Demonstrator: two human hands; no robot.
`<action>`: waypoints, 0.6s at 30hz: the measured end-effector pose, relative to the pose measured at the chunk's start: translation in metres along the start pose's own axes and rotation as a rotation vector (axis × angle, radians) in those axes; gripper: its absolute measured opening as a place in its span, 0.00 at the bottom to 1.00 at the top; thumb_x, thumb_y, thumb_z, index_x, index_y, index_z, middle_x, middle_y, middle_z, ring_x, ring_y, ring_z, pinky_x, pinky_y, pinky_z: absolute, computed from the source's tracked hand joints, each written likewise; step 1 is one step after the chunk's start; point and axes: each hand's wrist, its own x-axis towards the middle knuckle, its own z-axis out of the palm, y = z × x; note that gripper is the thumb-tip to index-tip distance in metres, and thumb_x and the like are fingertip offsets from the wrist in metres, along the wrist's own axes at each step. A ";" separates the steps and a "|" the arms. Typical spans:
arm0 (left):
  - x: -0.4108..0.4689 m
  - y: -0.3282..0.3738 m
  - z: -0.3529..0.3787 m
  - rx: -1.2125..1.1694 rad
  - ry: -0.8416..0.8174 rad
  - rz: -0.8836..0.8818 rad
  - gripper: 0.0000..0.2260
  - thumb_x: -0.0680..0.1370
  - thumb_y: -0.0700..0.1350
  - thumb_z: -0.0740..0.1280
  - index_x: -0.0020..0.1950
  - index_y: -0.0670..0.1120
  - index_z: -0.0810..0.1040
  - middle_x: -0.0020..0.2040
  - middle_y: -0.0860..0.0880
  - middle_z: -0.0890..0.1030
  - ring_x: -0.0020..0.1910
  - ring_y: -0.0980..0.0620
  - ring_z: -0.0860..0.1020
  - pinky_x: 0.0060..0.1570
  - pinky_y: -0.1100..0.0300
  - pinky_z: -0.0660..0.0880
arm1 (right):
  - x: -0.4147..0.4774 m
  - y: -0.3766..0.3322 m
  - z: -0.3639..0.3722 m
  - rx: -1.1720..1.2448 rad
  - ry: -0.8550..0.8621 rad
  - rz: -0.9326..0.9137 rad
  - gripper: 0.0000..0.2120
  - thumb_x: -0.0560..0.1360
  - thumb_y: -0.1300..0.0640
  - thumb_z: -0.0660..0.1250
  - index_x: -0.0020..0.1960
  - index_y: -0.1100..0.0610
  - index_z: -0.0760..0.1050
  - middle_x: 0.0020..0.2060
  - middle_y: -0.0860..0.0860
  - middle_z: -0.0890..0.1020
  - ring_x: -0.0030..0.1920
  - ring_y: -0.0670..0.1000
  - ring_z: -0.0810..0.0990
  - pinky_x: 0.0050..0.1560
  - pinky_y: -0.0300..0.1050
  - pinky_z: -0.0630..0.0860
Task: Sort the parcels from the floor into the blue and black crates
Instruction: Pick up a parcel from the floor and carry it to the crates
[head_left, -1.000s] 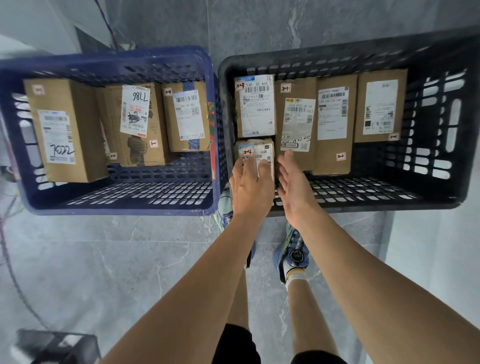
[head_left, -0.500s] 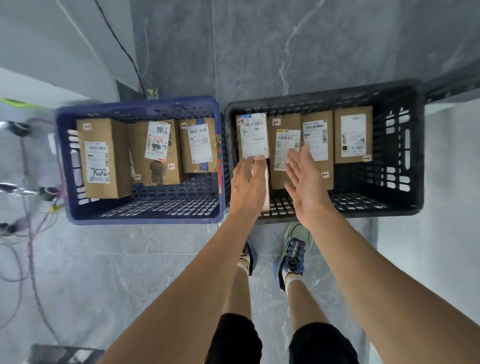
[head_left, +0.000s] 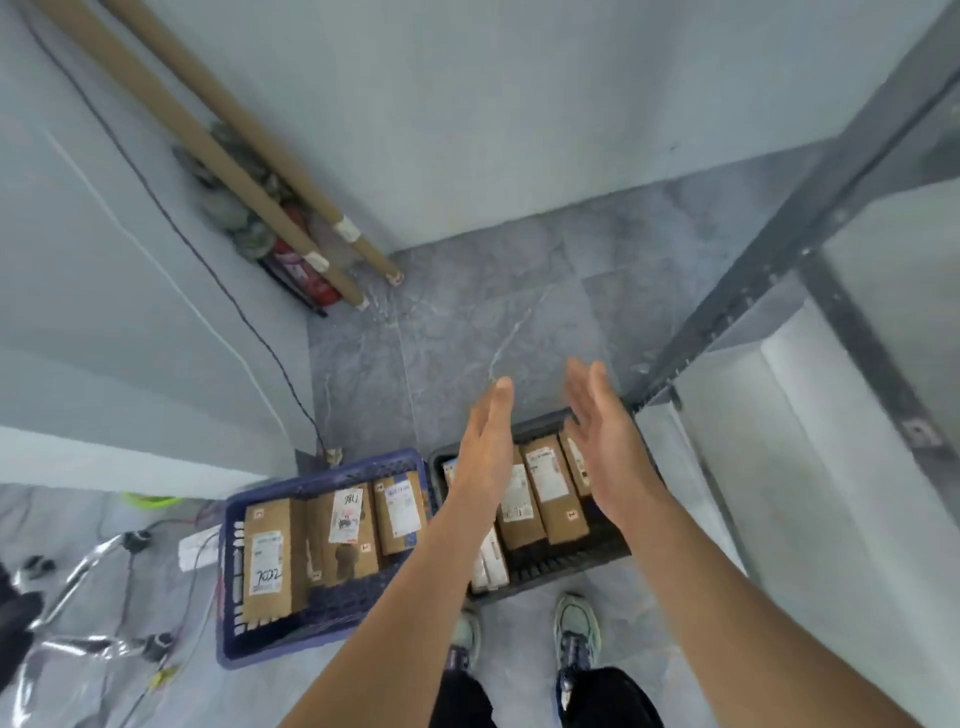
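Left hand (head_left: 485, 447) and right hand (head_left: 605, 431) empty, fingers straight, above black crate (head_left: 571, 569) of parcels (head_left: 550, 496), blue crate (head_left: 311, 631) just beside

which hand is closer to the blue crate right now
Left. The left hand hovers just right of the blue crate; the right hand hovers farther right, over the black crate.

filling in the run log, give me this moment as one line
left hand: open, empty | right hand: open, empty | both over black crate | blue crate, black crate: parcels inside
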 end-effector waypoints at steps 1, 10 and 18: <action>-0.012 0.016 0.006 0.007 -0.043 0.039 0.33 0.79 0.72 0.56 0.81 0.58 0.61 0.81 0.55 0.61 0.80 0.52 0.60 0.79 0.44 0.58 | -0.012 -0.017 -0.002 0.006 0.017 -0.041 0.31 0.84 0.34 0.50 0.82 0.46 0.62 0.79 0.40 0.67 0.80 0.43 0.63 0.81 0.48 0.57; -0.100 0.121 0.031 0.138 -0.377 0.279 0.46 0.68 0.80 0.55 0.81 0.59 0.63 0.80 0.56 0.65 0.78 0.53 0.64 0.79 0.44 0.58 | -0.132 -0.135 -0.009 0.185 0.304 -0.323 0.22 0.84 0.36 0.51 0.74 0.42 0.67 0.51 0.29 0.81 0.47 0.26 0.81 0.43 0.25 0.75; -0.189 0.159 0.048 0.232 -0.710 0.472 0.23 0.83 0.65 0.58 0.72 0.54 0.75 0.68 0.53 0.77 0.67 0.52 0.74 0.71 0.47 0.68 | -0.257 -0.159 -0.002 0.203 0.624 -0.496 0.36 0.79 0.30 0.52 0.82 0.47 0.63 0.80 0.43 0.66 0.80 0.45 0.65 0.82 0.51 0.58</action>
